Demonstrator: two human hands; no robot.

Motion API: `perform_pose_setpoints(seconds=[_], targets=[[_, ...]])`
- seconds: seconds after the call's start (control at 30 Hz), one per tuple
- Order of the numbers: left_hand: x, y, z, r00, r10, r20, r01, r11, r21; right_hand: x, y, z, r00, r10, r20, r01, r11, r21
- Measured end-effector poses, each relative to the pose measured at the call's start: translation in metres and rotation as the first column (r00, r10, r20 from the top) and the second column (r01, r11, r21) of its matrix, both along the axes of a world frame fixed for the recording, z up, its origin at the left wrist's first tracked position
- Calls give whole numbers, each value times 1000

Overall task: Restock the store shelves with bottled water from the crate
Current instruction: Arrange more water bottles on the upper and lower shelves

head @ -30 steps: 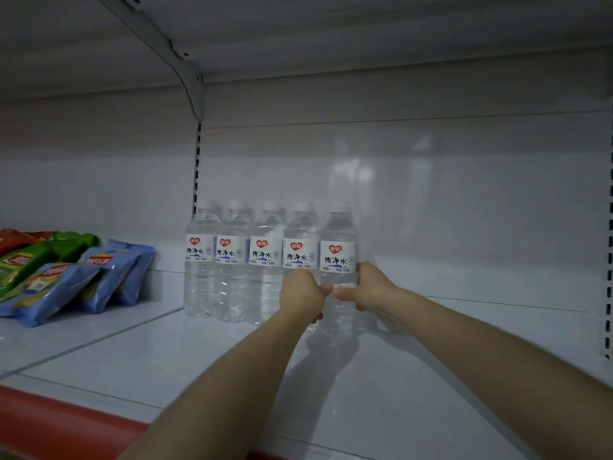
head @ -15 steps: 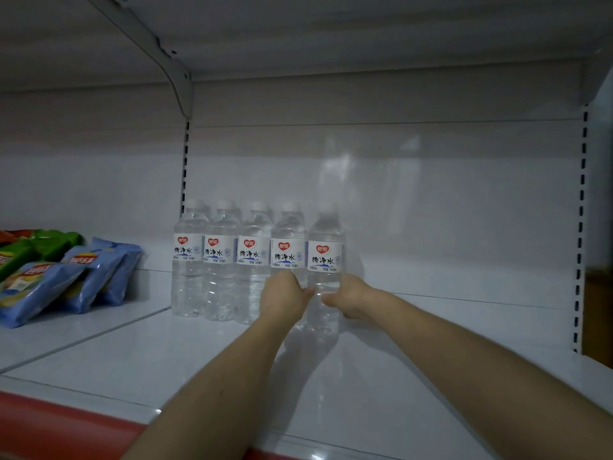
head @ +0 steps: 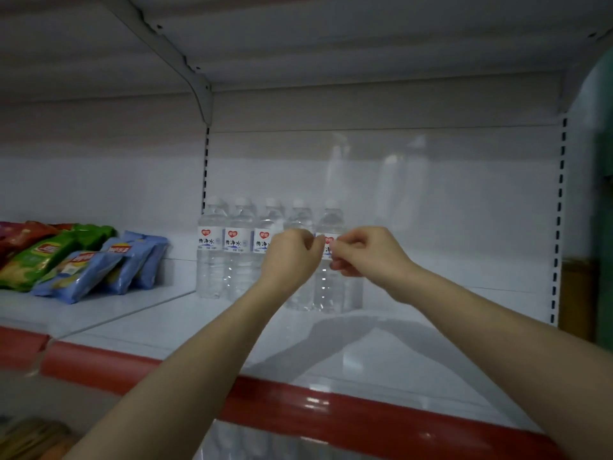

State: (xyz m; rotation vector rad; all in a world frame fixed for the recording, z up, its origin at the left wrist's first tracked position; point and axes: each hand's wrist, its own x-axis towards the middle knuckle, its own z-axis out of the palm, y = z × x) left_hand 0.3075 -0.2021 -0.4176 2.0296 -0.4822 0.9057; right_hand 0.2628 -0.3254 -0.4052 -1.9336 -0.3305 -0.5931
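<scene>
White shelf (head: 185, 330) held snack bags (head: 76, 270) at its left end and water bottles (head: 239, 250) along its back edge, where the left hand (head: 292, 257) and right hand (head: 370, 255) hung curled, grip impossible to tell, and a careless brush might have toppled the tight row.

My forearms (head: 199, 360) show bare all along; my left hand (head: 290, 258) and right hand (head: 370, 257) are bare too.
</scene>
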Motion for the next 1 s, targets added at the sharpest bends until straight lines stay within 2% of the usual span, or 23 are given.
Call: perform_pose_setpoints(seconds=[0.17,0.27,0.37,0.43,0.53,0.63,0.7,0.8,1.0], targets=[[-59,22,-22,988,1,157,22,990,-141,-50,20,-13,994,94,57,-96,995,23],[-94,39,-45,963,-53,263,105,976,-189,-79,34,-32,982,159,101,-161,987,11],[-121,53,-74,947,-108,302,186,952,-244,-109,47,-58,968,234,87,-237,971,16],[-136,58,-104,953,-138,271,219,930,-294,-128,53,-85,965,262,29,-263,965,16],[-163,60,-166,973,-196,124,228,912,-342,-150,55,-142,956,281,-85,-279,960,36],[-190,57,-242,949,-277,-151,211,914,-347,-170,52,-213,930,249,-271,-241,968,64],[-206,55,-293,878,-322,-354,201,920,-336,-183,46,-264,891,209,-403,-203,977,59],[-232,50,-370,718,-350,-601,213,933,-290,-204,35,-343,803,183,-567,-173,982,72],[-270,33,-491,510,-287,-811,263,950,-170,-238,13,-468,629,136,-765,-112,990,83]])
